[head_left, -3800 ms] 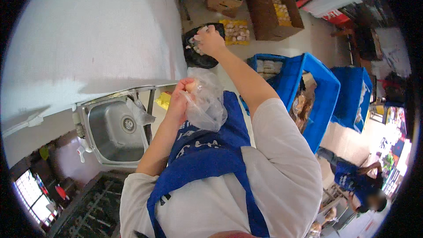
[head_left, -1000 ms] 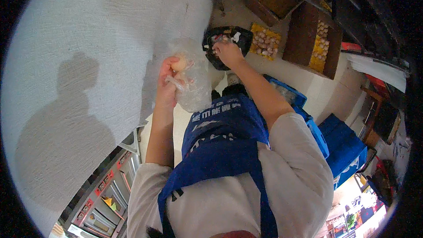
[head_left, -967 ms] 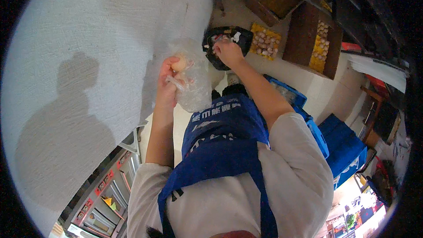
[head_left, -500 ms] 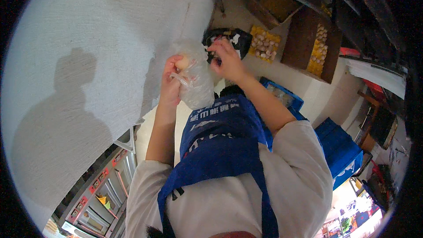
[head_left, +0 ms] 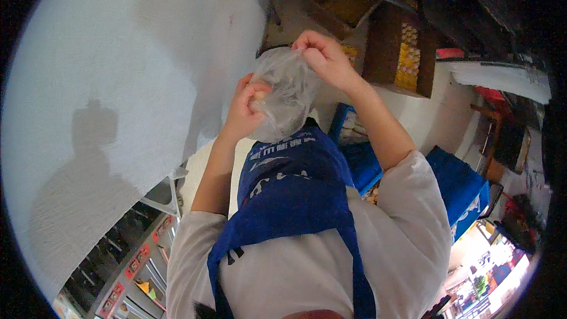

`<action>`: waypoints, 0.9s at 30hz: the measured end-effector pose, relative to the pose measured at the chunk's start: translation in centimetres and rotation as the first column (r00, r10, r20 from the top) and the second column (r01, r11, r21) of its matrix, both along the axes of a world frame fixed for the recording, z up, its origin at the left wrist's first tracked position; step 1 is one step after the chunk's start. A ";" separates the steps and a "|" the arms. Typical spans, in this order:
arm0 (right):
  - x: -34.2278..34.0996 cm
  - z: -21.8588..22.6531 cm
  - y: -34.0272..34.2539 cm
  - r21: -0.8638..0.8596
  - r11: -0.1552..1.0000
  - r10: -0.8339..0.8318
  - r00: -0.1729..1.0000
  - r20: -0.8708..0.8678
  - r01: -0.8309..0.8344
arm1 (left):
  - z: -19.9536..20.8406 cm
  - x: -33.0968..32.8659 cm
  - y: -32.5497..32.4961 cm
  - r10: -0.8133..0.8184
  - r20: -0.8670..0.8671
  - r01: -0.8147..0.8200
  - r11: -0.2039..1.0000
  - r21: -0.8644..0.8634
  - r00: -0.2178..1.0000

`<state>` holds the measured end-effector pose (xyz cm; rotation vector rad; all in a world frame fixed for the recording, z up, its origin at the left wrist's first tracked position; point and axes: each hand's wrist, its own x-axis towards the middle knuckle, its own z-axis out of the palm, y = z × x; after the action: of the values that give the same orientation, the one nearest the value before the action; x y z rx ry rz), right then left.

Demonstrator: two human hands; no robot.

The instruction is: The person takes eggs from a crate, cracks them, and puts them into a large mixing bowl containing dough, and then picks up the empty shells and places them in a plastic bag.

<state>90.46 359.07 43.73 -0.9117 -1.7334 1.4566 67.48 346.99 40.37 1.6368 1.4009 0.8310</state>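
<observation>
- The left hand (head_left: 243, 115) is raised in front of the chest, its grip pinched on the side of a crumpled clear plastic bag (head_left: 287, 95), with something small and orange-tan pressed under the fingers.
- The right hand (head_left: 326, 59) is at the top edge of the same bag, fingers closed together on the plastic there.
- The bag hangs in the air between both hands, just above the bib of a dark blue apron (head_left: 295, 195) worn over a white long-sleeved shirt (head_left: 407, 224).
- A pale textured wall (head_left: 118, 71) with a person's shadow fills the left side.
- Brown cardboard boxes of yellow packets (head_left: 404, 53) stand beyond the hands.
- Blue plastic crates (head_left: 458, 186) sit to the right.
</observation>
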 end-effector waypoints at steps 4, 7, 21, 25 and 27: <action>1.1 3.2 -2.0 -0.381 0.924 -0.119 0.975 -0.185 0.041 | 1.7 3.3 0.8 -0.053 0.024 0.055 0.994 -0.094 0.998; 2.2 6.1 -3.4 -0.569 0.816 -0.272 0.938 -0.215 0.106 | 3.2 5.1 1.6 -0.205 -0.032 0.190 0.949 -0.252 0.978; 11.6 10.4 -13.8 -0.741 0.575 -0.809 0.372 -0.455 0.347 | -0.3 11.4 6.2 -0.761 -0.455 0.849 0.527 -0.018 0.463; 12.5 10.7 -17.2 -0.695 0.515 -0.857 0.271 -0.439 0.501 | -0.9 12.8 7.2 -0.841 -0.424 0.893 0.428 -0.140 0.337; 12.9 10.5 -18.4 -0.687 0.513 -0.856 0.252 -0.451 0.515 | -0.8 13.7 7.6 -0.871 -0.351 0.835 0.455 -0.310 0.344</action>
<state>103.34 340.69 54.27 -0.8954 -0.2093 1.2317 81.19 354.61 39.59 2.2395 0.5720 -0.2950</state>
